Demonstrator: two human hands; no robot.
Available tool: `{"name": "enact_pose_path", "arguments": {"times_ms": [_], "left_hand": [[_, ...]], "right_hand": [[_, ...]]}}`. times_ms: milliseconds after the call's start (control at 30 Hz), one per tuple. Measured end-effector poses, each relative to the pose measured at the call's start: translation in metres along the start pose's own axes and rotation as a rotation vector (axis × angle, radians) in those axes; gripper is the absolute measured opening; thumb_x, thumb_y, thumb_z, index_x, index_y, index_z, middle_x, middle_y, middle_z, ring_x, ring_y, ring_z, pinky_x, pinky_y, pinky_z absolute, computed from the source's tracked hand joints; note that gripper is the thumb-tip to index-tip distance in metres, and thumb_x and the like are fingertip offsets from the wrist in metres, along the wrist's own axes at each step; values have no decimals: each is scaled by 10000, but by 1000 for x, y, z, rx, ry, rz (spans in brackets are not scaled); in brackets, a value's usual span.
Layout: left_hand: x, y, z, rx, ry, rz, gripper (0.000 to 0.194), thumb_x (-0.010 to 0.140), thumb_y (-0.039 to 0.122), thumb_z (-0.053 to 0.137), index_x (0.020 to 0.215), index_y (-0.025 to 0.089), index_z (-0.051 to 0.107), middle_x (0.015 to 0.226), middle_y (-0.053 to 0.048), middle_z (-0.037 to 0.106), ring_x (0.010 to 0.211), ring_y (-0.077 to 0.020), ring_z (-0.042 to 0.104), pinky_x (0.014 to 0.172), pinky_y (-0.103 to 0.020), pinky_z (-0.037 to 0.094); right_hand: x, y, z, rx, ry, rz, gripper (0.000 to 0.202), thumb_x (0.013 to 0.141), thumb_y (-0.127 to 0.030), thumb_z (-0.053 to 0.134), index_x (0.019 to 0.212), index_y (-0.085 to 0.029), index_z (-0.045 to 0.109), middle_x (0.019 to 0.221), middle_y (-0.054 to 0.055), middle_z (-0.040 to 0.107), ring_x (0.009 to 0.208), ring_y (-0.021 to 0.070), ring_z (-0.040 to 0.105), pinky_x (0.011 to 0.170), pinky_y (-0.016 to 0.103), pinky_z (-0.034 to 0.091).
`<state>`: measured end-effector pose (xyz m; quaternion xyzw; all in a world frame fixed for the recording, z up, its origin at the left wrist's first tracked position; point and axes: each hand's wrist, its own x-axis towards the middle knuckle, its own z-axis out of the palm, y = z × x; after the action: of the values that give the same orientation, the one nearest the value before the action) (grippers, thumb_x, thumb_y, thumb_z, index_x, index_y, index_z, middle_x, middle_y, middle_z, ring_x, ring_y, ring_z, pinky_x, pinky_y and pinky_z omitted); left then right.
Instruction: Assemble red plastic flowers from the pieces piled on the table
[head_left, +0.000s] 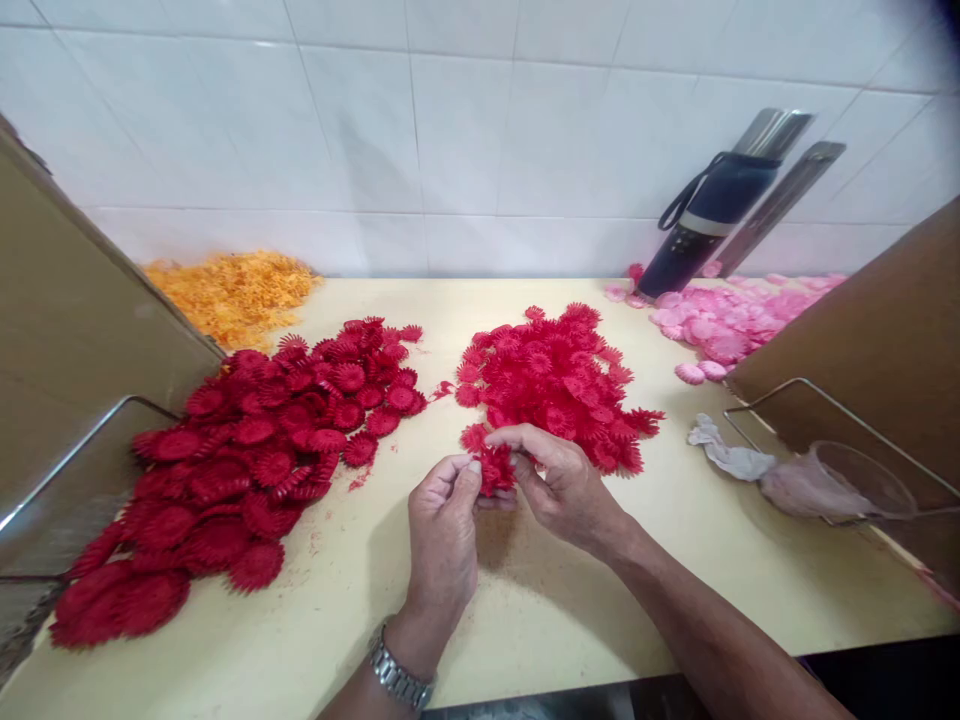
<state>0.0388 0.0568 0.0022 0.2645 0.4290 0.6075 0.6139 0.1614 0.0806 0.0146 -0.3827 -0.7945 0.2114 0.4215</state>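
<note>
Two hands meet at a red petal piece [495, 472] just before a bright red heap [555, 385]: the left hand [444, 530] has thumb and fingers clamped on it, the right hand [559, 485] thumb and forefinger pinched at its other side. Near the right panel [877, 360] sits a clear plastic container [862, 478], contents unclear; a capped flask [697, 225] hides its own beside pink pieces [731, 320].

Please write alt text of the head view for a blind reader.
Left hand and right hand hold frilled red pieces above a pale table, near a dark red pile and a brighter pile; an orange pile and a pink pile lie behind.
</note>
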Motion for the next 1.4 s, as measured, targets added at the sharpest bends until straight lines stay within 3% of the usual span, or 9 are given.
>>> {"name": "enact_pose_path", "arguments": {"times_ms": [133, 333, 500, 600, 900, 1200, 1400], "left_hand": [[0, 0, 0, -3, 24, 18, 92, 728, 223, 616, 673, 150, 622, 563, 25, 583, 533, -106, 537, 519, -206, 433], [-1, 1, 0, -31, 5, 6, 82, 733, 216, 618, 680, 154, 627, 580, 31, 574, 547, -93, 527, 533, -193, 433], [-1, 3, 1, -76, -77, -60, 101, 727, 236, 631, 686, 144, 629, 587, 26, 567, 554, -89, 517, 529, -187, 435], [-1, 4, 1, -60, -68, -80, 92, 699, 217, 653, 661, 140, 619, 569, 26, 572, 516, -83, 503, 517, -192, 434], [2, 1, 0, -78, 46, -12, 80, 679, 193, 645, 626, 149, 606, 544, 34, 572, 526, -85, 503, 544, -190, 426], [-1, 1, -1, -17, -6, 6, 95, 710, 202, 622, 637, 144, 603, 558, 24, 582, 536, -79, 495, 529, -171, 401], [-2, 2, 1, 52, -9, -9, 135, 718, 245, 611, 636, 143, 576, 535, 16, 577, 495, -100, 512, 486, -202, 417]], "right_hand": [[-1, 2, 5, -17, 87, 8, 276, 785, -32, 423, 988, -160, 560, 792, 25, 633, 563, 85, 543, 535, 191, 451], [-2, 3, 6, -51, 111, 41, 203, 793, -70, 466, 936, -167, 572, 765, 20, 634, 582, 93, 563, 549, 190, 461], [0, 2, 4, -119, 121, -93, 151, 820, -83, 467, 881, -157, 583, 706, 26, 615, 621, 112, 569, 554, 206, 453], [0, 3, 5, -128, 114, -140, 137, 839, -88, 456, 867, -161, 569, 694, 27, 604, 617, 115, 558, 549, 214, 449], [-2, 5, 7, -58, 24, -73, 76, 831, -205, 556, 889, -161, 533, 804, 66, 598, 745, 160, 558, 645, 275, 471], [0, 6, 5, -37, -45, -96, 84, 850, -144, 481, 860, -171, 559, 847, 81, 604, 798, 177, 551, 682, 304, 465], [0, 0, 7, 145, 151, 164, 95, 841, -178, 472, 780, -183, 545, 776, 33, 583, 701, 145, 545, 638, 277, 448]]}}
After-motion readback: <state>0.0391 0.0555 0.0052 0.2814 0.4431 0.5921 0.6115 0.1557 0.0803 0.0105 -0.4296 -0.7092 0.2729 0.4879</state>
